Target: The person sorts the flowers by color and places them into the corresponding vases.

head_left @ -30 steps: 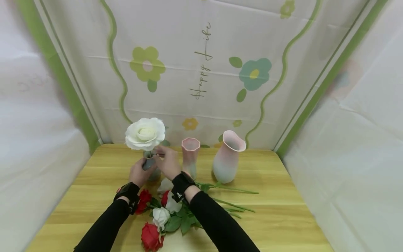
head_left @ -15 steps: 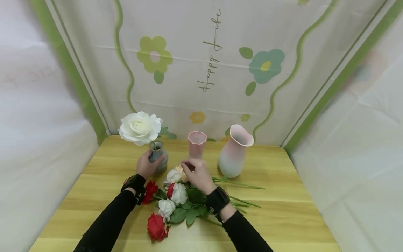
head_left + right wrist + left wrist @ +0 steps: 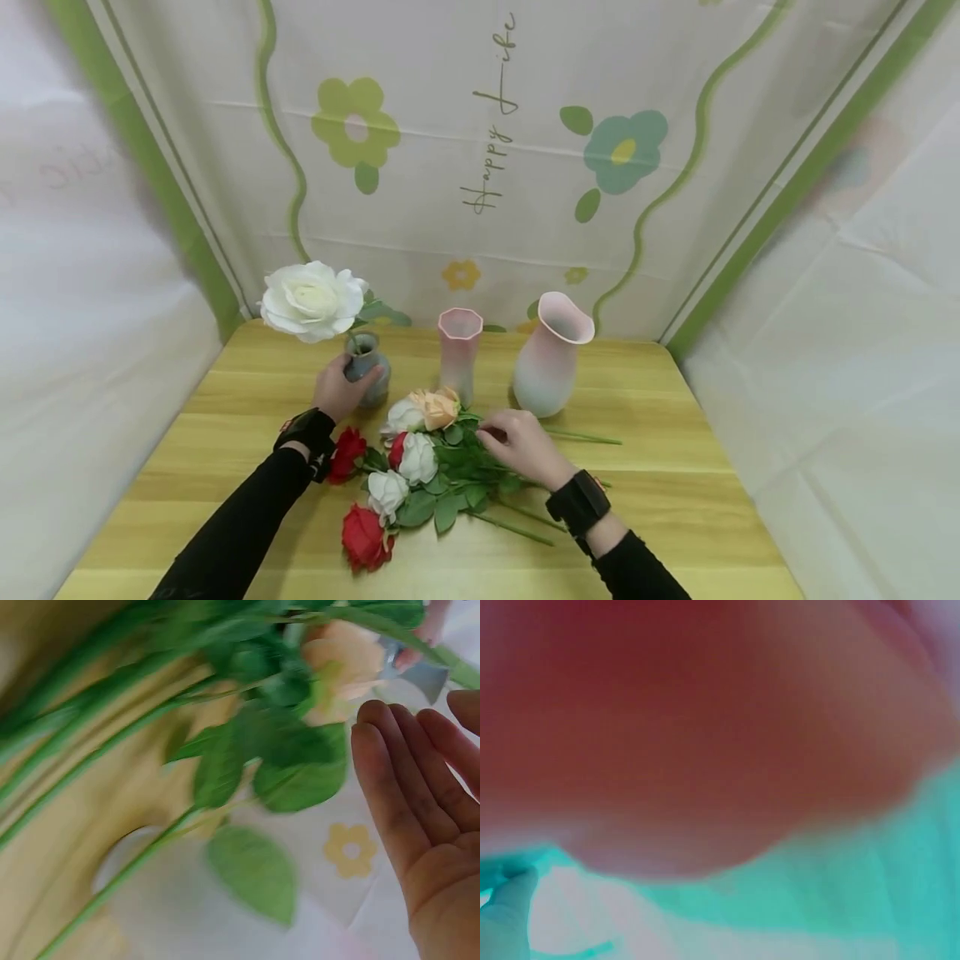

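My left hand point(image 3: 342, 390) grips a small grey-blue vase point(image 3: 372, 375) at the table's back left. A large white rose point(image 3: 313, 302) stands in that vase and leans left. Beyond the flower pile hovers my right hand point(image 3: 527, 450), above the green stems. In the right wrist view its fingers point(image 3: 390, 780) are nearly straight and hold nothing, close to leaves point(image 3: 300, 772) and a peach rose point(image 3: 341, 664). The pile has red roses point(image 3: 365, 537), white roses point(image 3: 417, 458) and the peach rose point(image 3: 438, 409). Blurred skin fills most of the left wrist view.
A slim pink-and-white vase point(image 3: 459, 354) stands behind the pile. To its right is a wider pink-and-white vase point(image 3: 546, 371) with a wavy rim. They share a wood-grain table point(image 3: 660, 500), with white printed fabric point(image 3: 420, 225) at the back and sides.
My right hand has left the grey vase and moved right and nearer, over the stems. The white rose now leans left. The left hand stays on the vase.
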Motion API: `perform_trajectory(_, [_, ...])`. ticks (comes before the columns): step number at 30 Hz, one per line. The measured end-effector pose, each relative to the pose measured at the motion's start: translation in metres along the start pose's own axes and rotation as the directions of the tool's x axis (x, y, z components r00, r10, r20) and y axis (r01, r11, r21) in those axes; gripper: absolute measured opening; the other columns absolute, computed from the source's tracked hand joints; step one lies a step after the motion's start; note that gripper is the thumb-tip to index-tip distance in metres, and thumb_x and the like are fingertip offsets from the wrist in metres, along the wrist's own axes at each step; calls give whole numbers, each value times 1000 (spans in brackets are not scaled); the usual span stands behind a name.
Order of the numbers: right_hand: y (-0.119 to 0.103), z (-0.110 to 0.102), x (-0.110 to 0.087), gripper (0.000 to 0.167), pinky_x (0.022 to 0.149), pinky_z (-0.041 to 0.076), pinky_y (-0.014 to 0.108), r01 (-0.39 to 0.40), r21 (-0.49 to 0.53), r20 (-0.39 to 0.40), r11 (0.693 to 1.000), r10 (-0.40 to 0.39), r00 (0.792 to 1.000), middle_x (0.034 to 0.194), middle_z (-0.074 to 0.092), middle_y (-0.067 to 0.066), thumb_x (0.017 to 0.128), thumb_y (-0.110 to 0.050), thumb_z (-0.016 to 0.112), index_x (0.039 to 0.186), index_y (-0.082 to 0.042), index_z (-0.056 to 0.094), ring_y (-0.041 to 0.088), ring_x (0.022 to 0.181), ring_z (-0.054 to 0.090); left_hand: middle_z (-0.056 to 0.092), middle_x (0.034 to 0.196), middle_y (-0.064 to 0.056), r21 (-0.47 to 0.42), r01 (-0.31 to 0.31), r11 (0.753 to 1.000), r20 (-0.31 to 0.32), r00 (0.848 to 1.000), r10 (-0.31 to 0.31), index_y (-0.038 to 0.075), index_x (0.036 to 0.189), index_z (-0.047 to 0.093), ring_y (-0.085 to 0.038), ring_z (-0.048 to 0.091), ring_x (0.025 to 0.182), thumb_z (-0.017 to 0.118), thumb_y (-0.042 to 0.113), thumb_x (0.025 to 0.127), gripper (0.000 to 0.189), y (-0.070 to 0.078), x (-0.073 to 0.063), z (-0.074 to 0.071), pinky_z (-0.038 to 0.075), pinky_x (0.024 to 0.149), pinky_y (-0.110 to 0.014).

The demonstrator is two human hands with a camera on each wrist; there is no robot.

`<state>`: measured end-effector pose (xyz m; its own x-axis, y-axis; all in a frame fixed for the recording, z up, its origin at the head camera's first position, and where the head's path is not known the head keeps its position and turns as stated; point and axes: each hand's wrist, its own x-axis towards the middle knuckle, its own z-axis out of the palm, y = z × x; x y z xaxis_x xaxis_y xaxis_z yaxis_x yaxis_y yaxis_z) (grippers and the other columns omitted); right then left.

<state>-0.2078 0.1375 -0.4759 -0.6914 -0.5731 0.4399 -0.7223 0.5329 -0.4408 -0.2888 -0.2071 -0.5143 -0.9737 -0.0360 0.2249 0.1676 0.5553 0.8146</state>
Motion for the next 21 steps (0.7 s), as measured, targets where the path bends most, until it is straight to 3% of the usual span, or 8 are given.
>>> perform_trajectory(7, [21, -10, -31, 8, 65, 51, 22, -76, -43, 74, 996, 79, 994, 86, 64, -7, 93, -8, 70, 97, -12, 75, 3, 75, 59, 51, 124, -32, -162, -60, 985, 20, 998, 64, -8, 133, 45, -46, 50, 116, 60, 15, 97, 46, 6, 7, 3, 39, 98, -55])
perform_trajectory(9, [25, -11, -34, 8, 65, 52, 22, -72, -65, 99, 995, 78, 992, 85, 64, -6, 92, -7, 70, 96, -12, 75, 6, 75, 60, 52, 123, -32, -179, -44, 983, 17, 999, 47, -8, 131, 46, -46, 50, 115, 61, 14, 96, 44, 9, 8, 5, 39, 98, -55])
perform_trajectory(13, [29, -10, -37, 6, 64, 51, 23, -48, -118, 170, 992, 67, 983, 80, 63, -5, 89, -5, 71, 89, -10, 74, 12, 73, 61, 53, 122, -31, -170, 34, 985, 34, 999, -28, -8, 129, 48, -46, 50, 116, 63, 19, 96, 45, 14, 9, 7, 39, 99, -55])
perform_trajectory(17, [26, -5, -38, 1, 63, 52, 23, -41, -147, 249, 988, 77, 966, 82, 65, -1, 88, -7, 73, 89, -8, 73, 12, 75, 62, 53, 122, -30, -170, 135, 976, 61, 990, -127, -6, 128, 50, -44, 51, 114, 63, 24, 95, 46, 16, 11, 6, 40, 98, -54])
perform_trajectory(20, [25, 0, -39, 3, 63, 52, 21, -52, -172, 288, 984, 101, 952, 85, 67, 0, 87, -10, 75, 90, -9, 74, 10, 76, 62, 52, 104, -20, -182, 184, 966, 99, 981, -168, -2, 110, 48, -28, 50, 94, 54, 26, 97, 31, 17, 14, 6, 40, 83, -35])
perform_trajectory(21, [25, 1, -39, 3, 63, 52, 21, -55, -177, 296, 983, 107, 949, 85, 67, 0, 87, -10, 76, 90, -10, 74, 9, 76, 62, 47, 98, -15, -301, 217, 929, 132, 974, -185, 2, 104, 44, -23, 44, 89, 49, 26, 98, 25, 18, 17, 6, 33, 79, -31])
